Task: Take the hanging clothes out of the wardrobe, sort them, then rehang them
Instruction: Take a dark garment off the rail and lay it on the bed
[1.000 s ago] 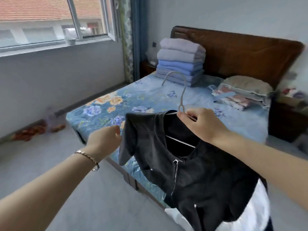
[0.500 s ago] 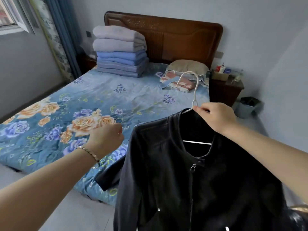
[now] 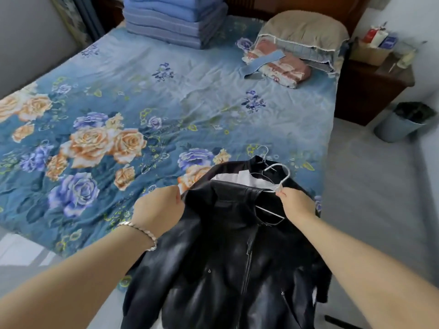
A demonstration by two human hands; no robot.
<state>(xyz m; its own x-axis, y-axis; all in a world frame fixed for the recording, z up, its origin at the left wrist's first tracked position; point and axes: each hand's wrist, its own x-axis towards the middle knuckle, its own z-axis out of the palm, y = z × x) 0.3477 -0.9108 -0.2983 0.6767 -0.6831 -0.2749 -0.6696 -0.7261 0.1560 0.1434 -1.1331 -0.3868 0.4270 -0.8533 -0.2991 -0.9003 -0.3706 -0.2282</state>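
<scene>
Both arms are reaching forward, low in the frame: the left hand (image 3: 158, 210) is gripping the black jacket (image 3: 228, 257) at its shoulder, the right hand (image 3: 294, 204) pinching its white hanger (image 3: 279, 179), lower centre, over the bed's (image 3: 166, 96) near edge.

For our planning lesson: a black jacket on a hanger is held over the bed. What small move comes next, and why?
Probably lower the black jacket onto the bed: the left hand grips its shoulder, the right hand pinches the hanger, both above the bed's edge.
</scene>
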